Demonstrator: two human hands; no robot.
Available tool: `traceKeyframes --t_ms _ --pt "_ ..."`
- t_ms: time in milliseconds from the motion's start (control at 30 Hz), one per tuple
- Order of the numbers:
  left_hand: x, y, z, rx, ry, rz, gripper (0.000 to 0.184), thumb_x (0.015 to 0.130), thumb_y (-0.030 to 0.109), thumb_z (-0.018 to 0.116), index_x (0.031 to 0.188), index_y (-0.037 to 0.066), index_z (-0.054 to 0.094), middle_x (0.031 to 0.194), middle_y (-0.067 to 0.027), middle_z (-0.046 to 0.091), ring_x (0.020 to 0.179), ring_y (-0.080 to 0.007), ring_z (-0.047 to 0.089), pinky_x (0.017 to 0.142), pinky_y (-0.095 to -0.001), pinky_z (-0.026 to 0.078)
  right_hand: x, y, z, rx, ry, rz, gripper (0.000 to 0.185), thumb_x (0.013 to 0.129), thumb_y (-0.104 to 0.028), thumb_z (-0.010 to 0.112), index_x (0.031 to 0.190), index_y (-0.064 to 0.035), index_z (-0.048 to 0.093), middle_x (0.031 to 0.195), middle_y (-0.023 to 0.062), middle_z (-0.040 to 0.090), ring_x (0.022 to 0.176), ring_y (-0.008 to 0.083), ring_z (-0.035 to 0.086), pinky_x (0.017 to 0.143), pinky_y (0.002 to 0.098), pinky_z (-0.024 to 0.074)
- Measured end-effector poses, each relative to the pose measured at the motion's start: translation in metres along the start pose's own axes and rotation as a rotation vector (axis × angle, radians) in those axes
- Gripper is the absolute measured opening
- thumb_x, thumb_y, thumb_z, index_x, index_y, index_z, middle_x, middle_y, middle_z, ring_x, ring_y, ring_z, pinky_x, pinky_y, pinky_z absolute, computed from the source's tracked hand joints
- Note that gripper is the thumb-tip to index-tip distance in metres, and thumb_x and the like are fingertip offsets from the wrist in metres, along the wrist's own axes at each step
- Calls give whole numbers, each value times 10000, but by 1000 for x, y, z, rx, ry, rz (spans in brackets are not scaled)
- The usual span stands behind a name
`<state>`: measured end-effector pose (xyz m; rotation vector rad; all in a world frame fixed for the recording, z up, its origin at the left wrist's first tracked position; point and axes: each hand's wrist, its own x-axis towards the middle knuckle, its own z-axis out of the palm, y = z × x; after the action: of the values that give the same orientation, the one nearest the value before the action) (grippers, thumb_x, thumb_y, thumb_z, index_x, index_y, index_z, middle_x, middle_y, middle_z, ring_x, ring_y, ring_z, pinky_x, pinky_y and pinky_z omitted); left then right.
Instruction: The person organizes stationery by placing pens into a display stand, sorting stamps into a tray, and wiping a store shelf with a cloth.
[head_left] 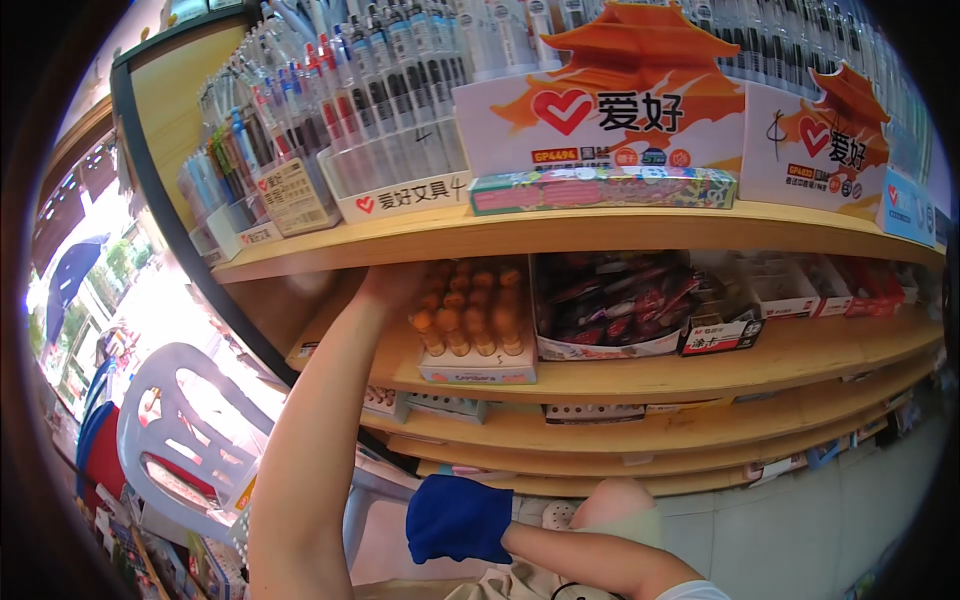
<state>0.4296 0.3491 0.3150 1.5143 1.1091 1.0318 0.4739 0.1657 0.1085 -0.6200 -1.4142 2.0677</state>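
My left hand reaches under the upper shelf, at the left side of a display box of brown animal-topped pens. Shadow and blur hide its fingers, so I cannot see whether it grips anything. A blue cloth or mitt covers my right hand completely, low in front of my lap and below the shelves. Its fingers are hidden inside the fabric. Right of the pens stands an open box of dark red and black packets.
The upper shelf carries clear pen holders, printed display cards and a long patterned box. Small cartons stand farther right on the middle shelf. A grey plastic chair is at the left, near a bright doorway.
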Motion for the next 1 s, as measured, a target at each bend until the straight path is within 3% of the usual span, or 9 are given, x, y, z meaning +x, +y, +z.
traceKeyframes --t_ms 67,200,333,400,433,533,633,733,1000 --pt "11 -2 -2 103 -55 -103 319 940 181 476 1226 47 435 1105 -96 553 1009 -173 545 842 -314 476 4 4 -4 -109 20 -136 125 619 -130 673 556 -37 619 495 35 547 389 113 474 354 251 367" --pt "39 -26 -43 299 -229 58 357 975 219 410 1281 38 391 1230 -181 502 1109 -295 537 942 -416 465 16 16 -15 -466 39 -479 154 620 -158 664 543 -36 611 482 42 535 378 118 453 357 262 357" --pt "35 -43 -68 -108 55 188 311 941 146 480 1238 58 453 1200 -125 528 1065 -253 551 875 -368 507 19 19 -17 -395 -79 -373 150 654 -166 659 546 -90 589 575 26 563 505 172 495 488 304 387" --pt "11 -38 -72 -160 183 191 286 904 125 547 1179 70 492 1102 -57 563 896 -146 554 718 -292 490 12 11 -20 -340 -109 -361 154 670 -151 646 540 -113 573 580 32 553 534 191 507 505 326 396" --pt "-4 -36 -73 -238 234 195 272 905 121 540 1169 71 495 1092 -62 564 891 -151 556 713 -284 486 24 34 -19 -427 -42 -551 154 671 -144 643 538 -113 573 561 37 541 522 190 505 496 328 396" --pt "-47 -41 -90 -414 329 181 243 907 131 539 1136 63 501 1058 -78 564 887 -168 568 699 -274 477 11 8 -18 -512 81 -510 121 663 -158 647 568 -104 595 502 47 500 476 177 494 483 327 396" --pt "-105 -73 -120 -519 129 217 265 892 179 582 1105 43 502 1025 -86 573 894 -189 579 747 -297 505 -14 -37 -14 -757 215 -364 114 666 -195 660 608 -104 624 495 42 511 477 159 508 484 298 404" --pt "-172 -112 -114 -593 41 116 245 890 186 583 1065 36 502 940 -83 582 869 -209 589 761 -296 534 -5 -28 -12 -608 181 -280 146 705 -217 652 649 -85 622 549 45 539 535 152 533 511 269 417" --pt "-253 -258 -80 98 322 -244 179 961 206 445 1016 53 518 660 -41 511 481 -83 469 420 -213 376 8 14 12 -150 -62 -143 127 732 -202 635 713 -78 615 628 64 555 603 171 549 557 280 431"
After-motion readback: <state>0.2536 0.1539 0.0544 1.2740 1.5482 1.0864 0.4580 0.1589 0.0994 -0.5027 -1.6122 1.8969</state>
